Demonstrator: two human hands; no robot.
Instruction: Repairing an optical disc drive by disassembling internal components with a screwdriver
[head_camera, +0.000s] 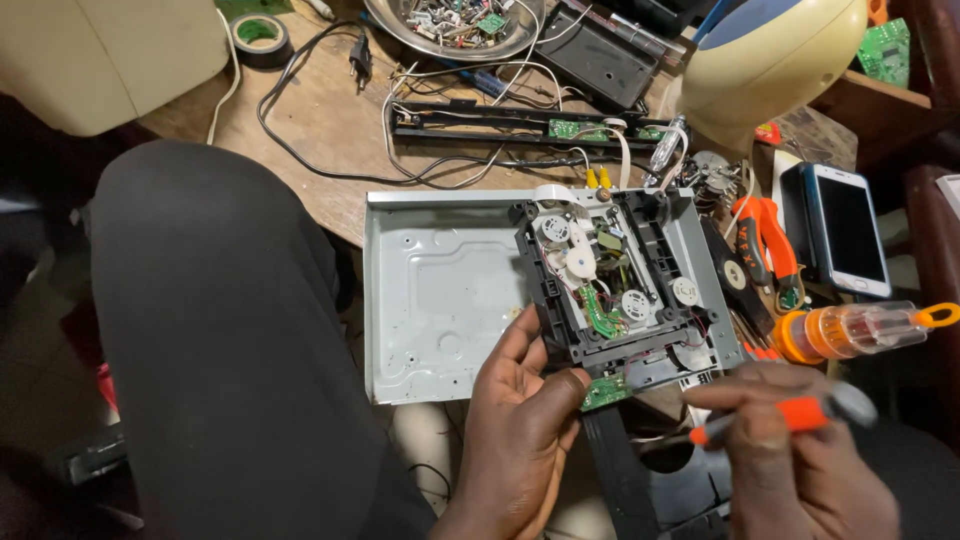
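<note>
left hand (522, 430): palm up, fingers curled, rising from 6 o'clock to the near edge of the black disc drive mechanism (610, 290).
right hand (790, 450): at 5 o'clock, knuckles up, motion-blurred.
hidden: screwdriver tip not made out; right wrist cut off by frame bottom.
left grip: half closed, thumb on drive's front edge.
right grip: closed round orange-handled screwdriver (790, 412).
drive: centre, seated in grey metal chassis (440, 300).
3 o'clock: phone (848, 240).
</note>
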